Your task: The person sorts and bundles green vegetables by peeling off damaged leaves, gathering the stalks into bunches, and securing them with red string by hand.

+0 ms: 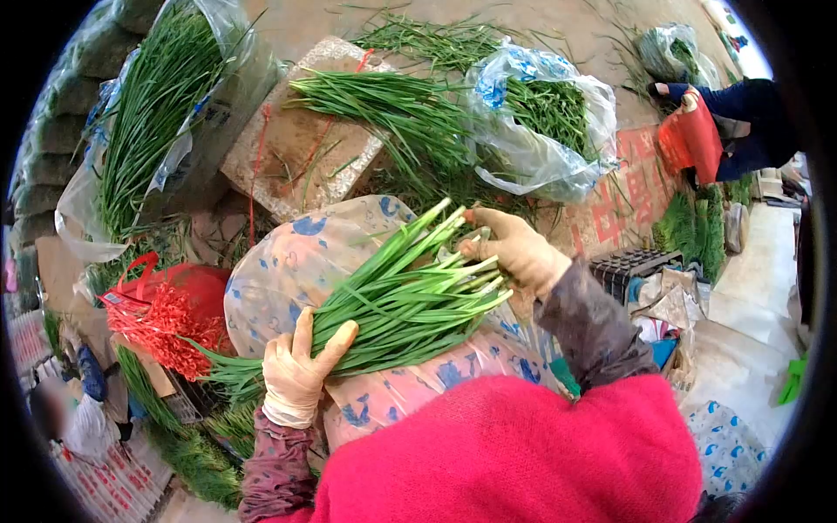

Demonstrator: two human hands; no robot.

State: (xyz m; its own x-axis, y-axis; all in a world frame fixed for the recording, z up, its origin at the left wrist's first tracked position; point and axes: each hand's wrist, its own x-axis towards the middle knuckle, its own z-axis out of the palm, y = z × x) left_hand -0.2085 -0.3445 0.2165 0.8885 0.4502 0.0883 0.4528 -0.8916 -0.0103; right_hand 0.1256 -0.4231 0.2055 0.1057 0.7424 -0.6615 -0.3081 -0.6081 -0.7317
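A bunch of garlic chives (410, 301) lies across my lap on clear plastic printed with blue marks, its pale stem ends to the right and its leaf tips to the left. My left hand (292, 370), in a pale glove, holds the leafy end; thumb and one finger show, and the other fingers are hidden. At the stem end, my right hand (519, 248), also gloved, has its fingers bent in around some stems. The patterned plastic (296, 253) covers my legs beneath the bunch.
A stained block (261, 170) bears more chives (384, 100). Plastic bags of greens stand at left (161, 113) and right (549, 113). A red bag (187, 296) with red ties (166, 336) sits left; a black crate (632, 266) sits right. Other people are at both edges.
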